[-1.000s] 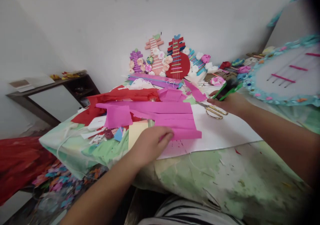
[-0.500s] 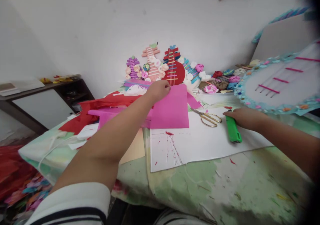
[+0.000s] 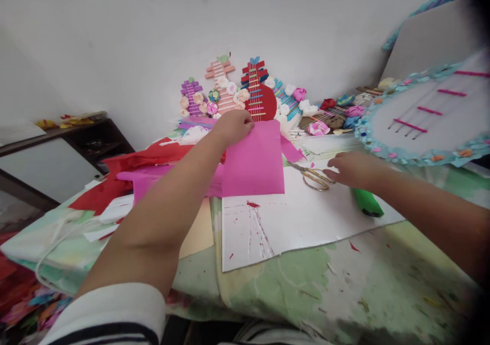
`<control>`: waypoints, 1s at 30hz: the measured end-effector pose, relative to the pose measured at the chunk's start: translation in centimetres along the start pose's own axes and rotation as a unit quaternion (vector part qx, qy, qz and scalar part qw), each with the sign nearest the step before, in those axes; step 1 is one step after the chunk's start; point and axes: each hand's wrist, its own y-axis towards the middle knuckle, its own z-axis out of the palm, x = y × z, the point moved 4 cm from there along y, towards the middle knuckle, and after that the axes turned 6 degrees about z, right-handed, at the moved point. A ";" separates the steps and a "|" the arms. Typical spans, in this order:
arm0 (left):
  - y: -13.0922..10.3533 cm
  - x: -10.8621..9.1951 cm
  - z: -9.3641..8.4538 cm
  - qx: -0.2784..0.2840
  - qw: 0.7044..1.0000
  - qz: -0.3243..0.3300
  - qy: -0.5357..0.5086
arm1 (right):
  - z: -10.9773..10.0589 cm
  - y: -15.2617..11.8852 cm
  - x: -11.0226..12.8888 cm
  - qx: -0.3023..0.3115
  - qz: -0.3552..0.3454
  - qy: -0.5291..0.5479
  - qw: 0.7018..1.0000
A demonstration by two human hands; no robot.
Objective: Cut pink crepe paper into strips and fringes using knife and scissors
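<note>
As I follow the work from a distance through the head camera, the pink sheet [image 3: 254,164] lies spread over the far left part of the white board [image 3: 314,222] on the tabletop [image 3: 302,284], in front of the red lute [image 3: 267,102]. The left hand [image 3: 233,128] meets the sheet at its far left corner, fingers drawn together and, as I judge it, pinching the edge. The right hand [image 3: 350,169] is at the handles of the scissors [image 3: 305,171], its thumb and fingers parted and nothing visibly held; the green cutter [image 3: 368,203] lies on the board below the right wrist. I judge the sheet to be laid out but not yet worked further: its near edge is straight, its near right corner square, and I see no cut within it. A pointed pink scrap [image 3: 293,151] beside the scissors suggests that some cutting is done; the scissors are not yet taken up. The left forearm hides part of the red paper [image 3: 126,164] and the yellow card [image 3: 197,235]; the right forearm covers one end of the cutter. I cannot tell whether the right fingers touch the handles. The blue-trimmed panel [image 3: 424,115] is cut off at right, where the corner darkens.
</note>
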 end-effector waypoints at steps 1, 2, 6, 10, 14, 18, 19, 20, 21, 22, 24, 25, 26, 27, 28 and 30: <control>-0.1 0.0 -0.2 -0.003 1.000 0.000 -0.002 | 0.0 0.2 1.2 0.009 -0.009 0.004 1.000; -0.3 0.1 -0.4 -0.006 1.000 -0.002 -0.004 | 0.1 0.4 2.3 0.023 -0.014 0.008 1.000; -1.0 0.0 -1.2 -0.026 1.000 -0.010 0.001 | 0.9 1.8 4.7 0.082 0.005 0.028 0.996; -2.1 -0.6 -1.9 -0.058 0.998 -0.002 -0.003 | 1.0 2.4 4.2 0.087 0.026 0.041 0.995; -3.0 -1.3 -2.3 -0.066 0.998 0.004 -0.007 | 0.9 2.1 3.3 0.092 0.033 0.036 0.995; -3.7 -1.9 -2.8 -0.076 0.997 0.009 0.004 | 0.8 1.7 3.4 0.098 0.016 0.017 0.995; -3.9 -2.1 -2.9 -0.076 0.997 0.012 0.007 | 0.8 1.6 3.5 0.097 0.013 0.012 0.995; -4.1 -2.2 -3.0 -0.076 0.997 0.014 0.008 | 0.8 1.5 3.7 0.093 0.009 0.007 0.996; -4.3 -2.3 -3.0 -0.075 0.997 0.016 0.010 | 0.7 1.4 3.9 0.088 0.005 0.003 0.996; -4.4 -2.4 -3.1 -0.074 0.997 0.016 0.010 | 0.6 1.3 4.0 0.081 -0.001 0.000 0.997; -4.7 -2.4 -3.2 -0.076 0.997 0.016 0.009 | 0.3 1.1 4.2 0.063 -0.015 -0.004 0.998; -4.8 -2.3 -3.2 -0.076 0.997 0.016 0.007 | 0.1 1.0 4.1 0.052 -0.020 -0.005 0.998; -4.8 -2.1 -3.1 -0.077 0.997 0.013 0.005 | -0.1 0.9 3.9 0.042 -0.023 -0.004 0.999; -4.7 -1.8 -3.0 -0.077 0.997 0.009 0.001 | -0.3 0.7 3.5 0.034 -0.024 -0.001 0.999; -4.6 -1.4 -2.8 -0.074 0.997 0.000 -0.003 | -0.4 0.5 3.2 0.028 -0.025 0.002 0.999; -4.1 -0.4 -2.1 -0.066 0.997 -0.028 -0.010 | -0.6 -0.2 2.3 0.020 -0.030 0.004 0.999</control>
